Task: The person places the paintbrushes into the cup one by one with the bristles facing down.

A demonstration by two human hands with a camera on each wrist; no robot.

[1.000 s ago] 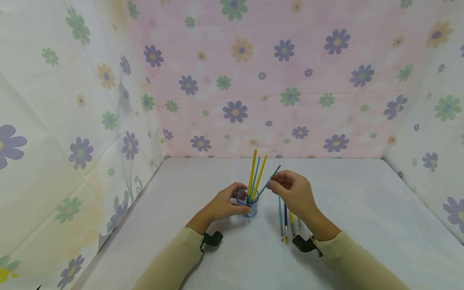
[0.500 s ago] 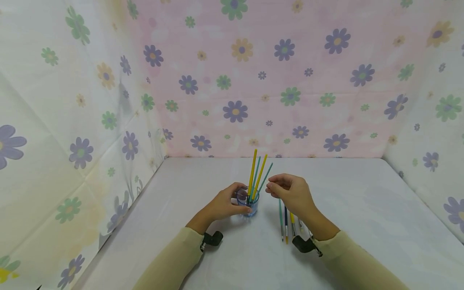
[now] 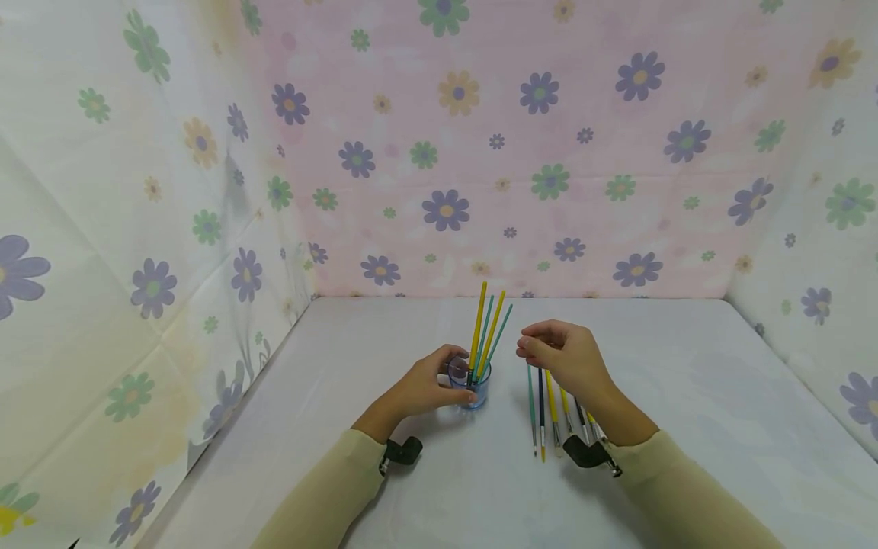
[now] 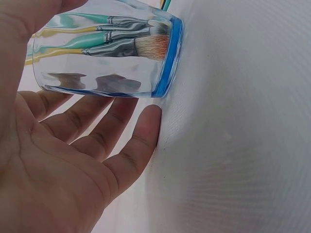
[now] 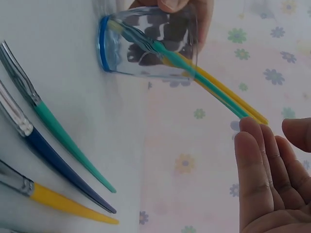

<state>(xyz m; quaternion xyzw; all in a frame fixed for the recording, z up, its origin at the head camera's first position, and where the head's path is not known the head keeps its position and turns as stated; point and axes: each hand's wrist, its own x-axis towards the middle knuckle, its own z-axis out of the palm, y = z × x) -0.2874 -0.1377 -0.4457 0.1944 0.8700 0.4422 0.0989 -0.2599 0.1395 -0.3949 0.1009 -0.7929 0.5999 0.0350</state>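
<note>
My left hand holds a clear drinking glass with a blue base, thumb on one side and fingers round the other. The glass stands upright on the table. Two yellow-handled paintbrushes and two green-handled paintbrushes lean in it, bristles down. To the right of the glass, my right hand hovers with nothing in its fingers, thumb apart from the fingertips in the right wrist view. Below it lie a green paintbrush, a dark blue paintbrush and a yellow paintbrush.
More paintbrushes continue the row on the white table, partly hidden under my right hand and wrist. A pink floral cloth hangs behind the table, with pale floral cloths at the sides.
My right hand has let go of a green paintbrush, which now leans in the glass, and has drawn back to the right. My left hand stays at the glass.
</note>
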